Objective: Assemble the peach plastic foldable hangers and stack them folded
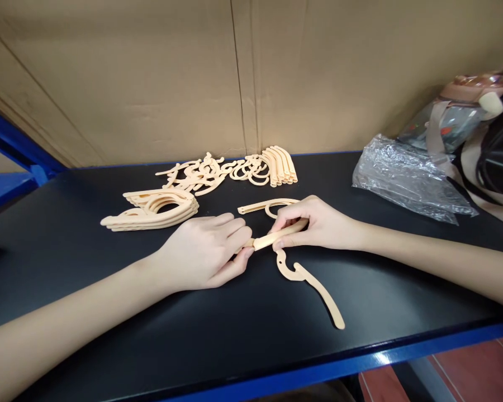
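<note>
A beige plastic hanger arm (269,240) runs between my two hands above the black table. My left hand (207,251) is closed, thumb and fingers pinching its left end, where a narrower piece meets the sleeve-like arm. My right hand (314,223) grips the arm's right part between thumb and fingers. Just below my right thumb is a curved hanger piece with a long tail (324,296); I cannot tell whether it is joined to the arm. Behind my right hand lies another straight hanger arm (255,207) with a curved hook piece (270,211), partly hidden.
Stacked folded hangers (171,215) lie left of my left hand. Farther back are a loose pile of hook pieces (201,173) and a row of hanger arms (280,164). At right are a crumpled clear bag (402,178), a bottle (448,120) and a strap (473,167). Cardboard (171,72) stands behind.
</note>
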`<state>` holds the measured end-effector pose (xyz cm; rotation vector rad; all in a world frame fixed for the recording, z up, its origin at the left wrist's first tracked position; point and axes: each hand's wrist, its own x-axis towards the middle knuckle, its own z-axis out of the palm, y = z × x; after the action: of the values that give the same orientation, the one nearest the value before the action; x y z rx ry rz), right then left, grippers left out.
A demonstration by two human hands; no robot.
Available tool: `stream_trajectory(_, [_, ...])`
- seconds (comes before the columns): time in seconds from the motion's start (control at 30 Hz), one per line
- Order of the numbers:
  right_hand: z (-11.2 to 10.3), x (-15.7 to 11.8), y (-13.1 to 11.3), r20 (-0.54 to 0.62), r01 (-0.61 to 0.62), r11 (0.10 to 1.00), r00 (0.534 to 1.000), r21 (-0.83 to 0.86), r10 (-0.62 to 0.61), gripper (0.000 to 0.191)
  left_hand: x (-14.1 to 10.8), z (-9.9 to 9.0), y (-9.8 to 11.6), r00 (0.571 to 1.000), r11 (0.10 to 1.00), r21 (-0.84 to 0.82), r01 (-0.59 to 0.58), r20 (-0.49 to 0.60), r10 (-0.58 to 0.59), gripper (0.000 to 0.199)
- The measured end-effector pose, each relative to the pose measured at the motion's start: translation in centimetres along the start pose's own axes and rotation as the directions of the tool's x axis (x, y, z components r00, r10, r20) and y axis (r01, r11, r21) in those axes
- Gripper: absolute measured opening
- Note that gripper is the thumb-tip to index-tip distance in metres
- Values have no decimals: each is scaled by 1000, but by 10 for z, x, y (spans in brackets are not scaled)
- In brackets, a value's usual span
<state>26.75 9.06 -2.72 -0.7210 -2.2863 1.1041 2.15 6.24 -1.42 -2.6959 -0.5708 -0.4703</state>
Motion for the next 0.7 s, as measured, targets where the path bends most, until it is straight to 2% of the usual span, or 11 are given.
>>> stream_trajectory(0.13, [1, 1, -1, -47, 55, 988, 997, -142, -62, 25, 0, 1, -1, 999, 999, -17, 38, -2, -38, 24])
stream_trajectory(0.3, [2, 2, 0, -48, 145, 958, 986, -249, -162, 25, 0, 1, -2, 997, 995, -76, 71, 30, -69, 22])
stream_trajectory(0.5, [3, -1, -4, -44, 195, 867, 969, -459, -242, 26, -3, 2, -2, 992, 983, -139, 124, 41, -119, 18])
stream_trajectory(0.7, [-9, -1, 2, -83, 192, 776, 950, -601, -300, 26, -1, -2, 0, 990, 981, -150, 127, 86, -115, 13])
